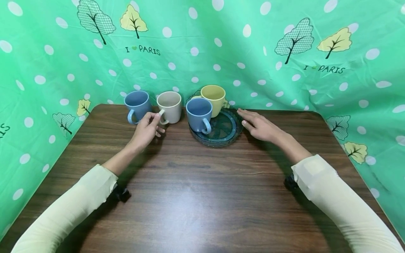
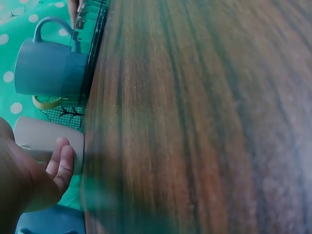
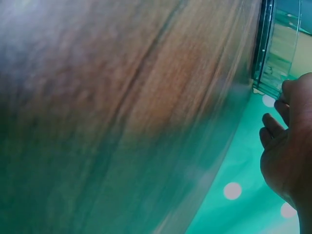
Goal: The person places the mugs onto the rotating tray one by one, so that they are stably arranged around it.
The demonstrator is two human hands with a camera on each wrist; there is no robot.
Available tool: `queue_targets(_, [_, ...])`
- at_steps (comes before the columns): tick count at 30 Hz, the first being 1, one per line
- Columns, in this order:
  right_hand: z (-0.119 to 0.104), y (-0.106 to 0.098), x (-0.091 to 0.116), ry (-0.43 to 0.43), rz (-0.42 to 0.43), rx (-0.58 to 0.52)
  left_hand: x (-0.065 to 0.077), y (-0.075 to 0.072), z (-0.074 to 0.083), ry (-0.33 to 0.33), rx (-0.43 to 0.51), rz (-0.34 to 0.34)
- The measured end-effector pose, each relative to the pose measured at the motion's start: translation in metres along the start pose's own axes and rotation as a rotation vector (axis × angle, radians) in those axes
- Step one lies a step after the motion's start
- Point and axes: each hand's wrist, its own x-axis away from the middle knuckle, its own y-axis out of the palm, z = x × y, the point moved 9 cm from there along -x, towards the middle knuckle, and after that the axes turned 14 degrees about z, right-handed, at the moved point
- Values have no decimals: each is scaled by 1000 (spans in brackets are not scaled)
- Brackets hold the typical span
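My left hand (image 1: 147, 129) pinches the handle of a white mug (image 1: 170, 105) between thumb and fingers; the mug stands upright near the table's back edge. Just left of it is a blue mug (image 1: 138, 103). In the middle, a round dark glass dish (image 1: 218, 140) bears a second blue mug (image 1: 199, 114) at its left and a yellow mug (image 1: 213, 100) at its back. My right hand (image 1: 261, 125) lies at the dish's right side, fingers fairly straight and fingertips right by the rim. In the right wrist view, the glass dish (image 3: 279, 53) shows beside that hand.
The brown wooden table (image 1: 202, 196) stretches in front of the mugs. A green polka-dot cloth (image 1: 221, 52) hangs close behind its back edge and along both sides. Dark wrist cameras sit under both sleeves.
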Motion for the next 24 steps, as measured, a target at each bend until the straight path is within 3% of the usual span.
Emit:
queue_targets(12, [2,0,9,12,-14,-11,-6,11,-10,-108,225,-85])
queue_targets(24, [3,5,19,54,-36,-6,-7,16,-7,-139,293,-171])
